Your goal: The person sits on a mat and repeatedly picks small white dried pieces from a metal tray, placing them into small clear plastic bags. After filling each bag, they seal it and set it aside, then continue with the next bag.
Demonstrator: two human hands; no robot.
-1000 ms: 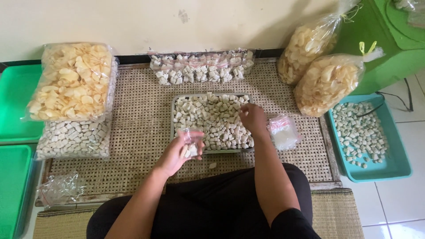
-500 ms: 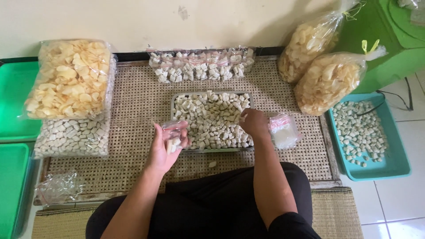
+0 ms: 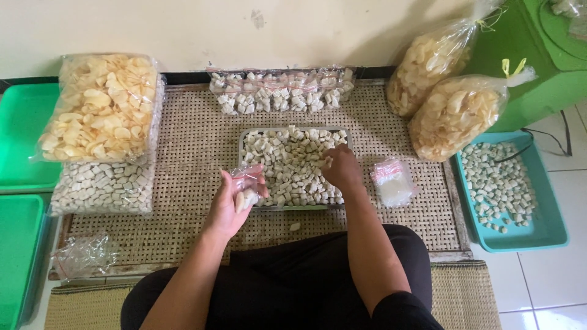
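My left hand [image 3: 235, 198] holds a small clear plastic bag [image 3: 246, 186] with a few pale crackers in it, just left of the metal tray [image 3: 243, 139]. That tray sits on the woven mat [image 3: 195, 137] and is heaped with small whitish cracker pieces [image 3: 287, 165]. My right hand [image 3: 342, 170] rests over the tray's right side, fingers pinched on a cracker piece. A stack of small empty clear bags [image 3: 394, 182] lies right of the tray.
A row of filled small bags [image 3: 281, 90] lines the wall. Large cracker bags lie at left [image 3: 101, 107] and right [image 3: 455, 116]. A bag of white pieces [image 3: 104, 186], a teal tray [image 3: 538, 226], green trays [image 3: 21, 140] and crumpled plastic [image 3: 82, 256] surround the mat.
My left hand has lifted the small bag slightly up and left beside the tray. My right hand has shifted a little lower-left over the tray and picked at the pieces.
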